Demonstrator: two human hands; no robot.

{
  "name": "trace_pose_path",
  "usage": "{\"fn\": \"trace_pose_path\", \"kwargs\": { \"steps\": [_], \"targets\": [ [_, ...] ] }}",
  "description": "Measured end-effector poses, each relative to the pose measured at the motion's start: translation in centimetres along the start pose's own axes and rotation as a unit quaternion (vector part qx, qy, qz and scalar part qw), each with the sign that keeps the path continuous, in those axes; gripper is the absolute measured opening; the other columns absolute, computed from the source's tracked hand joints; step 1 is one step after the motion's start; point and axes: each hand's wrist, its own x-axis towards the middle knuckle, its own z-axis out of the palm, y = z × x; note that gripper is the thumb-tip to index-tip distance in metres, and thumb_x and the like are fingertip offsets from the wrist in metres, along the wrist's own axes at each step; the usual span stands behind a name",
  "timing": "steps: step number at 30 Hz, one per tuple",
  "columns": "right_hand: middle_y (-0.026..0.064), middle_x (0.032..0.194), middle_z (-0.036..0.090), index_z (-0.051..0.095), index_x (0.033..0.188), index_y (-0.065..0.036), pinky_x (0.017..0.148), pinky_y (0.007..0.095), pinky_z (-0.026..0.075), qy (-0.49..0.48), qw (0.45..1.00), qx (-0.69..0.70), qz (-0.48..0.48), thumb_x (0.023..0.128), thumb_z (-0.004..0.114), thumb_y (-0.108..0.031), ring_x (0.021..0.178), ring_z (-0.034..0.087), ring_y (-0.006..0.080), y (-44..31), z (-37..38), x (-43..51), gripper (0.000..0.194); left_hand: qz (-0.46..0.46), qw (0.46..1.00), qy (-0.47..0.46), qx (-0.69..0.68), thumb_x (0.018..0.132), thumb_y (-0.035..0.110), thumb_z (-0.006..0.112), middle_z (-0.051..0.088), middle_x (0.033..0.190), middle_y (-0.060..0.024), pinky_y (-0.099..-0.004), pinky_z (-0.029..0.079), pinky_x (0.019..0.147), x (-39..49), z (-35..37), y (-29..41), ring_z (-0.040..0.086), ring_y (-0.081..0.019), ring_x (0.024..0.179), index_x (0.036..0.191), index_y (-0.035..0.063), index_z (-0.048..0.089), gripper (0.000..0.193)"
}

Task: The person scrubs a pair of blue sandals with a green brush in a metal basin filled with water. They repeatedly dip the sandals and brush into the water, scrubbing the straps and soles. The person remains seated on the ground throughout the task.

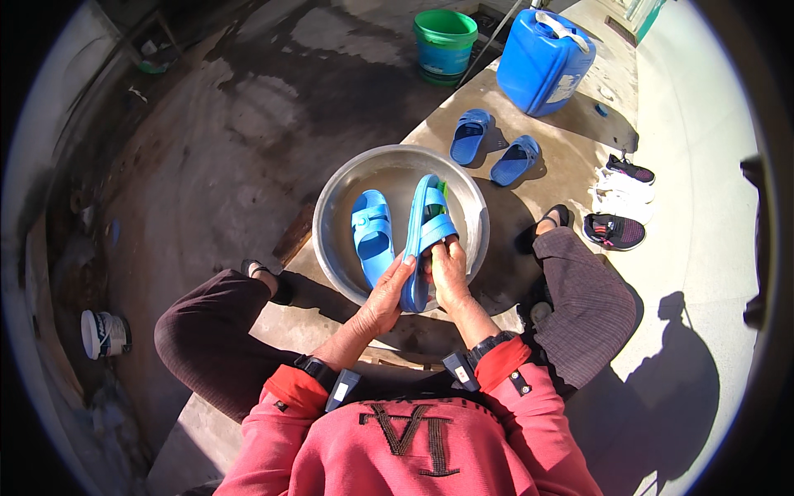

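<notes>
A light blue slipper point(428, 232) is tilted on its side over a metal basin point(327, 186). My left hand point(388, 294) grips its heel end, thumb on the edge of the sole. My right hand point(450, 273) is at the slipper's open side, its fingers partly hidden behind the strap. A green brush point(442, 191) shows under the straps, its bristles out by the toe; my right hand seems closed on its mostly hidden handle. The matching light blue slipper point(373, 239) rests in the basin, in cloudy water point(400, 180).
Two darker blue slippers point(469, 137) lie on the concrete ledge point(434, 118) beyond the basin. A blue jerrycan point(546, 62) and a green-rimmed bucket point(445, 46) stand farther back. Black sneakers point(614, 231) and white shoes point(623, 192) line the right side. A white tub point(105, 335) lies left.
</notes>
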Motion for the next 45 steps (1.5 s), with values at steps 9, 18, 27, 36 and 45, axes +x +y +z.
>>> {"fn": "trace_pose_path", "kwargs": {
  "steps": [9,18,27,36,45],
  "targets": [
    [0.0007,0.069,0.049,0.047,0.140,-0.007,0.044,0.0234,0.036,-0.153,0.984,-0.082,-0.038,0.098,0.055,-0.023,0.050,0.041,0.0071,-0.9,0.2,-1.2,0.046,-0.021,0.997,0.055,-0.044,0.096,0.044,0.055,0.059,0.120,-0.0059,-0.0376,0.049,0.094,-0.4,-1.1,1.8,0.059,-0.0173,0.109,0.135,0.0125,0.044,0.052],
    [0.0221,0.125,0.060,0.044,0.142,-0.009,0.096,0.0346,0.045,-0.309,0.923,-0.221,-0.071,0.096,0.054,-0.017,0.112,0.060,0.0270,0.2,1.1,-4.4,0.047,0.067,0.977,0.134,-0.152,0.092,0.053,0.057,0.056,0.127,-0.0108,-0.0441,0.046,0.098,1.2,-6.3,4.3,0.056,-0.0265,0.113,0.139,0.0113,0.042,0.064],
    [0.0251,0.121,0.060,0.049,0.136,-0.006,0.093,0.0386,0.048,-0.232,0.906,-0.311,-0.168,0.095,0.054,-0.016,0.111,0.060,0.0382,0.9,0.7,-4.2,0.042,0.110,0.979,0.156,-0.076,0.091,0.052,0.059,0.056,0.128,-0.0108,-0.0399,0.047,0.097,1.4,-5.8,3.4,0.057,-0.0231,0.115,0.140,0.0062,0.040,0.070],
    [0.0237,0.103,0.065,0.053,0.129,-0.001,0.083,0.0391,0.049,-0.022,0.941,-0.277,-0.192,0.095,0.051,-0.015,0.095,0.062,0.0344,1.9,0.0,0.1,0.037,0.027,0.997,0.063,0.020,0.097,0.044,0.055,0.047,0.136,-0.0029,-0.0326,0.035,0.104,-0.2,-0.2,1.0,0.044,-0.0141,0.123,0.147,0.0139,0.037,0.061],
    [0.0047,0.089,0.057,0.050,0.134,-0.005,0.055,0.0236,0.044,-0.091,0.985,-0.136,-0.058,0.098,0.055,-0.025,0.066,0.052,0.0088,-0.2,-0.4,-0.9,0.041,-0.022,0.997,0.066,0.025,0.097,0.045,0.054,0.054,0.125,-0.0029,-0.0345,0.043,0.098,-1.3,0.6,0.2,0.052,-0.0137,0.113,0.143,0.0133,0.040,0.058]
  ]
}}
